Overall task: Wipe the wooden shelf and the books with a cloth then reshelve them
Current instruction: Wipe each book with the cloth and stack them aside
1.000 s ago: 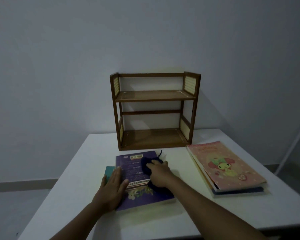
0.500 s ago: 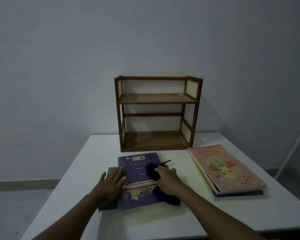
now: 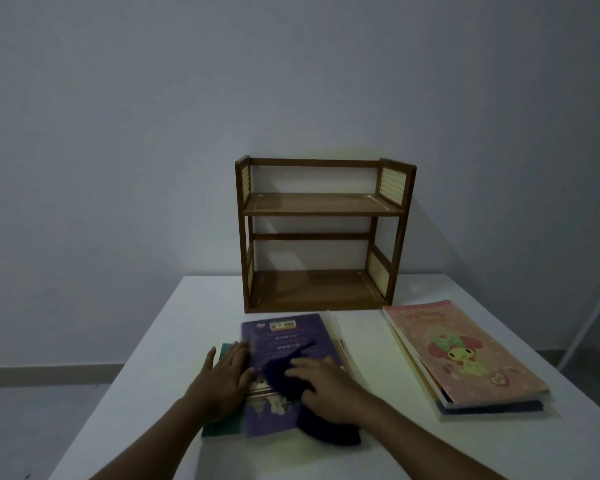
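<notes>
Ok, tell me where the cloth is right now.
In the head view the dark cloth lies low and centre on the purple book, under the right hand, with the left hand just beside it.

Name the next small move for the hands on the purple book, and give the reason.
Probably sweep the right hand with the dark cloth toward the far end of the purple book; that part lies uncovered, while the left hand lies flat on the book's left edge.

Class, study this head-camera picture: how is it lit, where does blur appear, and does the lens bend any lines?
Head view: dim, bluish light overall; the right hand and dark cloth on the purple book are smeared by motion; the wooden shelf is fairly sharp; the wide lens makes the white table edges splay outward.
</notes>
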{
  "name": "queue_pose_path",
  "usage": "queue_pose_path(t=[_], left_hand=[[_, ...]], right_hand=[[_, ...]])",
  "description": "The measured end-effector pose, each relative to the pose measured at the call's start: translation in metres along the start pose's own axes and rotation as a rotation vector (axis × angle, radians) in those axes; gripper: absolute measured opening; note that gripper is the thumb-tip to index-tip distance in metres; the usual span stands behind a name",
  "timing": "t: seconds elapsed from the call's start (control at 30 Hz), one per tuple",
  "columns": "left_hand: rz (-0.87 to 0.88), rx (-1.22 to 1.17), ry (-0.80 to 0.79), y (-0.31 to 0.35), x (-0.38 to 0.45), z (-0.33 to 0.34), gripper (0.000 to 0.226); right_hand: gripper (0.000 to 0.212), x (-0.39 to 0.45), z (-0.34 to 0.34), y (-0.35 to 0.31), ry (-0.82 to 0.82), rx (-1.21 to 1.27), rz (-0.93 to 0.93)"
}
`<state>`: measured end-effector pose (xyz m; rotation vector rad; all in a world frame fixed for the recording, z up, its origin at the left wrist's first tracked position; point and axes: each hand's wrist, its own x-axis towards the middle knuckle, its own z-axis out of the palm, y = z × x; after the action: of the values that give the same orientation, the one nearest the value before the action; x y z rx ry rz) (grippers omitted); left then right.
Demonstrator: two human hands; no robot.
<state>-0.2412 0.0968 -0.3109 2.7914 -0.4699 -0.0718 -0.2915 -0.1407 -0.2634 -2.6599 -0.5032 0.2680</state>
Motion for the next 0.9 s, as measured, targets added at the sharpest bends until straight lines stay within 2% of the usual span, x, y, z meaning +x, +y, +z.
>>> queue_pose_path(t=[0.1, 0.2, 0.33, 0.47, 0.53, 0.63, 0.67, 0.73, 0.8, 0.9], left_hand=[[-0.030, -0.212, 0.000, 0.004, 0.009, -0.006, 0.060], [-0.032, -0.178, -0.029, 0.010, 0.017, -0.014, 0.045], [-0.024, 0.075, -0.077, 0.011, 0.022, -0.012, 0.055], [-0.045, 0.074, -0.111, 0.007, 0.025, -0.005, 0.070], [-0.046, 0.089, -0.119, 0.005, 0.027, -0.006, 0.083], [-0.048, 0.103, -0.143, 0.005, 0.028, -0.007, 0.090], [-0.052, 0.105, -0.142, 0.005, 0.028, -0.007, 0.089], [-0.052, 0.116, -0.134, 0.006, 0.028, -0.007, 0.073], [-0.049, 0.117, -0.116, 0.006, 0.029, -0.007, 0.062], [-0.048, 0.117, -0.112, 0.003, 0.027, -0.004, 0.060]], right_hand=[[0.051, 0.022, -0.011, 0.023, 0.132, 0.066, 0.176], [0.051, 0.037, -0.010, 0.016, 0.144, 0.081, 0.270], [0.053, 0.034, 0.009, -0.018, 0.055, 0.022, 0.170], [0.053, 0.031, 0.012, -0.015, -0.011, -0.025, 0.032], [0.054, 0.037, 0.001, 0.007, 0.051, -0.068, 0.066], [0.052, 0.046, -0.017, 0.047, 0.163, -0.118, 0.262], [0.050, 0.048, -0.021, 0.054, 0.179, -0.097, 0.331], [0.048, 0.048, -0.022, 0.053, 0.174, -0.086, 0.386], [0.049, 0.045, -0.018, 0.035, 0.164, -0.135, 0.334], [0.054, 0.039, 0.000, -0.010, 0.081, -0.123, 0.141]])
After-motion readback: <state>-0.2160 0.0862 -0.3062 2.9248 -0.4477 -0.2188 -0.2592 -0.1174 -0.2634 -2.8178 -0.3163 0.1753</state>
